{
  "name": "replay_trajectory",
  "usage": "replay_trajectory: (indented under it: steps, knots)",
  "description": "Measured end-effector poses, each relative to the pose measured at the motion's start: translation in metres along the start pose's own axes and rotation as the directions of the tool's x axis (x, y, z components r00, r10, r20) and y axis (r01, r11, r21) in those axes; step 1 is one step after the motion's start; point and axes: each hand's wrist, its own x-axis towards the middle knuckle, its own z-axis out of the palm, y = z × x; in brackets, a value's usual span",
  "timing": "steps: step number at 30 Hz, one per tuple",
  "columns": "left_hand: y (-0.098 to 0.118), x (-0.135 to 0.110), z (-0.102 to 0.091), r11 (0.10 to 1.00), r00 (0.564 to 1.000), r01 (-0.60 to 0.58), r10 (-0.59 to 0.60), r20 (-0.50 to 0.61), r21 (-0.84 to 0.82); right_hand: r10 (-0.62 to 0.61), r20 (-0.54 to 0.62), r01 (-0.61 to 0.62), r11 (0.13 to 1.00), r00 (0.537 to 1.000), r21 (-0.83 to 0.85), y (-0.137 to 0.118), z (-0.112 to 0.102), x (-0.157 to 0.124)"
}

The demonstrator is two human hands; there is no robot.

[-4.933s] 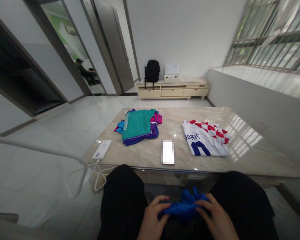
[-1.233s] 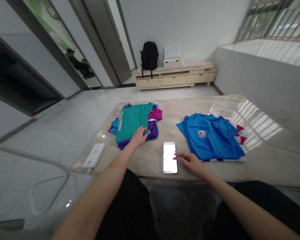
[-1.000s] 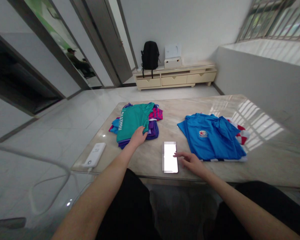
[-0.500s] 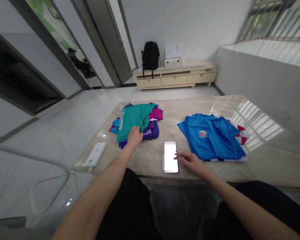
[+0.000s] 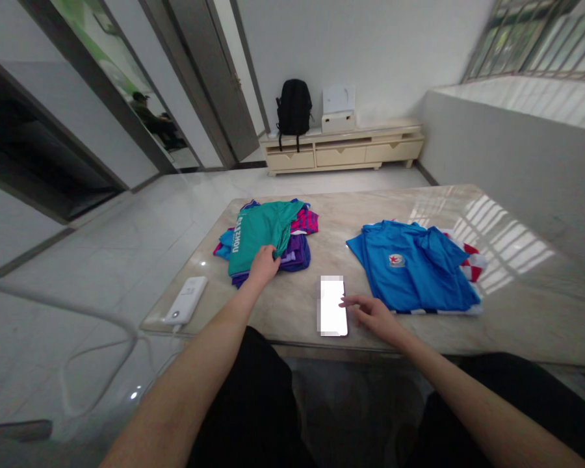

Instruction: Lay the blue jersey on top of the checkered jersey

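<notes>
Your left hand (image 5: 264,268) lies on the teal shirt (image 5: 256,239), fingers bent, any grip unclear. Your right hand (image 5: 373,316) holds nothing, fingers open, just beside the phone (image 5: 332,305) on the table (image 5: 287,312).

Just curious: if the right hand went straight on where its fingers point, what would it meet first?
Probably the phone on the marble table: the fingertips of the right hand point at its edge, perhaps already touching.

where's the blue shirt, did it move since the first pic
Yes, the blue shirt moved forward: bunched up short of the table edge at first, it now lies on the table, over the checkered shirt, right of the phone.
</notes>
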Motion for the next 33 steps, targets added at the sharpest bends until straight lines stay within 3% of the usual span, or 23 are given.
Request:
replay_trajectory:
  steps: [16,33]
  knots:
    - [0.006,-0.004,-0.013,0.995,0.997,0.067,-0.070,0.043,0.069,0.001,0.006,-0.001,1.000,1.000,0.008,0.006,0.001,0.000]
    - [0.004,-0.002,-0.009,0.992,0.998,0.057,-0.061,0.035,0.110,-0.013,-0.003,0.013,1.000,1.000,0.013,0.006,0.002,0.001]
